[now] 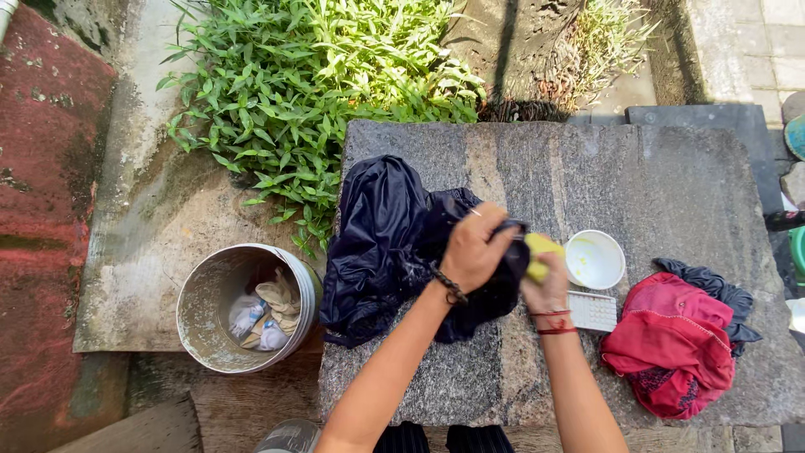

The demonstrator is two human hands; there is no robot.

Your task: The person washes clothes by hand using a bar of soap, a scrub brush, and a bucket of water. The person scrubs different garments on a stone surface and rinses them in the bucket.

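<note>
The left hand (474, 247) is closed on a fold of the dark navy garment (394, 243) lying on the stone table (654, 176). The right hand (547, 285) grips a yellow soap bar (541, 252) against that fold. Right of the hands sit a white bowl (595, 260), a white brush (592, 311) and red clothing (671, 352); a bucket (247, 306) stands left.

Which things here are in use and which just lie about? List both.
In use: left hand gripping the dark navy wet cloth; right hand holding the yellow soap bar; grey stone slab.
Lying about: white round bowl, white scrubbing brush, red crumpled garment, grey plastic bucket.
</note>
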